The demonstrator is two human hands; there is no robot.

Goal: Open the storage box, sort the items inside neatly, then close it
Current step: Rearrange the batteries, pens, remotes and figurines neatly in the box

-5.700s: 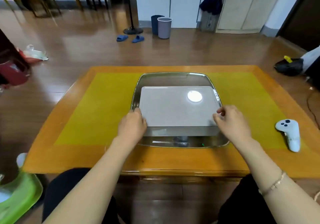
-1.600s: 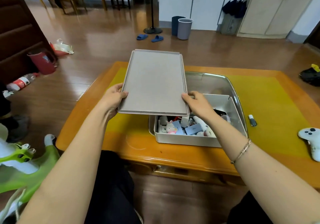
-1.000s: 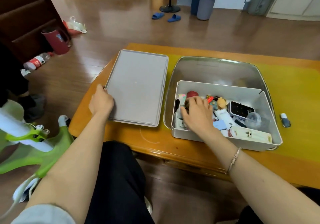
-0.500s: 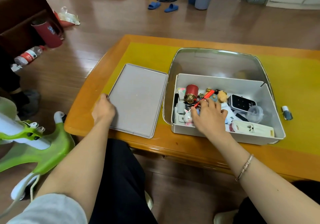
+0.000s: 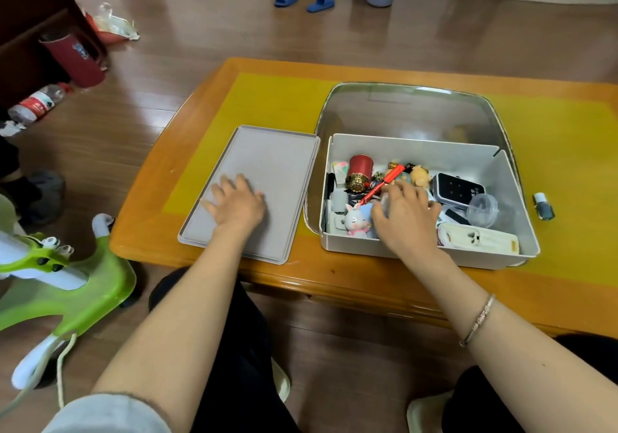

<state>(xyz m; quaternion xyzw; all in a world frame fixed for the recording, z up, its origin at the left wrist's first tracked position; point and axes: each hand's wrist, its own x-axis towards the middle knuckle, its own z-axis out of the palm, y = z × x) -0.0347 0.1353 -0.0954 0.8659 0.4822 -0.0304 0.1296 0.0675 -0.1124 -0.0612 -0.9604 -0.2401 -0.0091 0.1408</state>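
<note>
Lid's off! The flat grey lid (image 5: 264, 191) lies on the table just left of the storage box (image 5: 424, 252), left hand (image 5: 235, 203) resting on it, fingers spread flat. So opening is done; sorting looks barely begun and closing is left. Right hand (image 5: 406, 213) is down among the jumble, fingers bent, though whether it grips anything I cannot tell. Inside the box: a glossy red cylinder (image 5: 360, 171), a smooth pink bunny figurine (image 5: 356, 220), a clear plastic cup (image 5: 482, 210), a fuzzy tan toy (image 5: 419, 175).

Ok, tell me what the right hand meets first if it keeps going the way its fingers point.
Probably the red plastic pen: the right hand points up-left over the clutter, fingertips almost touching it; depth is unclear.
</note>
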